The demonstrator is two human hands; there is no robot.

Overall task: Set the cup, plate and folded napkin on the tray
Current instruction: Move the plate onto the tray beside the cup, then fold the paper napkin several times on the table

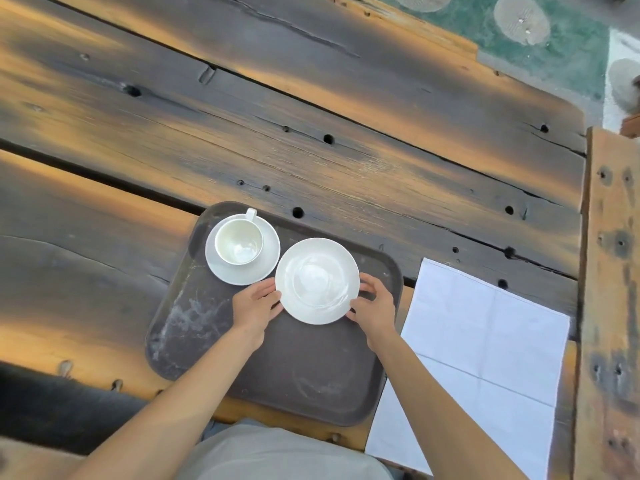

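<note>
A dark brown tray [214, 341] lies on the wooden table in front of me. At its far left corner a white cup [239, 241] stands on a white saucer [266, 261]. A white plate [317, 280] sits over the middle of the tray. My left hand [254, 306] grips the plate's left rim and my right hand [375, 308] grips its right rim. Whether the plate rests on the tray or is just above it I cannot tell. A white napkin [485, 358] lies spread flat, unfolded with crease lines, on the table right of the tray.
The table [311, 133] is rough dark planks with gaps and holes. A wooden beam [609, 271] runs along its right side. Green ground with round stones [521, 19] lies beyond the far right corner. The napkin's near end hangs over the table's front edge.
</note>
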